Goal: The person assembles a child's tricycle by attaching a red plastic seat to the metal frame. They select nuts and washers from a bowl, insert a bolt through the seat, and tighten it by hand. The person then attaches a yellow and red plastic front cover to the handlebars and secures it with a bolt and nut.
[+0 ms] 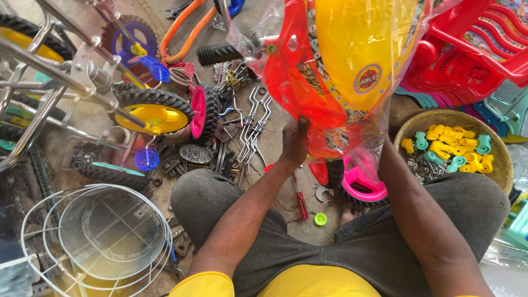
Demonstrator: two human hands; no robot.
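Observation:
A red and yellow plastic toy-bike body (341,60), wrapped in clear plastic film, is held up in front of me over my lap. My left hand (294,144) grips its lower red edge from below. My right forearm (410,203) reaches up behind the film; the right hand itself is hidden by the wrap and the body. A pink wheel (360,184) sits under the body between my knees. A black handlebar grip (219,54) sticks out on the body's left.
On the ground: a red screwdriver (301,201), a green cap (320,219), metal brackets (250,126), a yellow-hub wheel (154,113), a pink-hub wheel (204,113). A wire basket (104,236) at lower left. A bowl (498,176) of yellow and teal parts at right. Red plastic chairs (473,49) behind.

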